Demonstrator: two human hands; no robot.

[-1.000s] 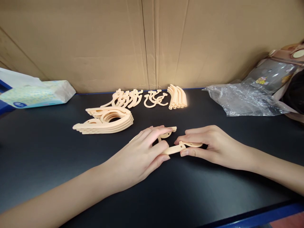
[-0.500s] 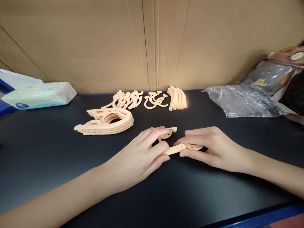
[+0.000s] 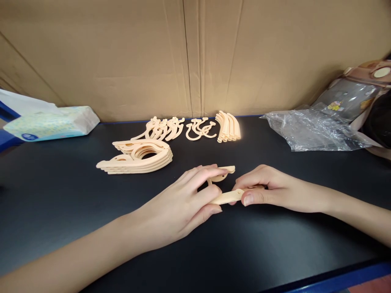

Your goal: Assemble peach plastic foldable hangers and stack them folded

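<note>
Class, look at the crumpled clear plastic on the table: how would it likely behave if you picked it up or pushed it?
The clear plastic would probably be floppy, since it lies in creases. It is likely light for its size, as it looks thin and see-through. It might slide easily, judging by its glossy surface.

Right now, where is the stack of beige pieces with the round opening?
In the head view, the stack sits left of centre on the black table, beyond the left hand, right of the tissue pack.

Sorted beige parts (image 3: 227,127), black table (image 3: 262,252) and cardboard (image 3: 137,57) suggest a workspace.
</note>
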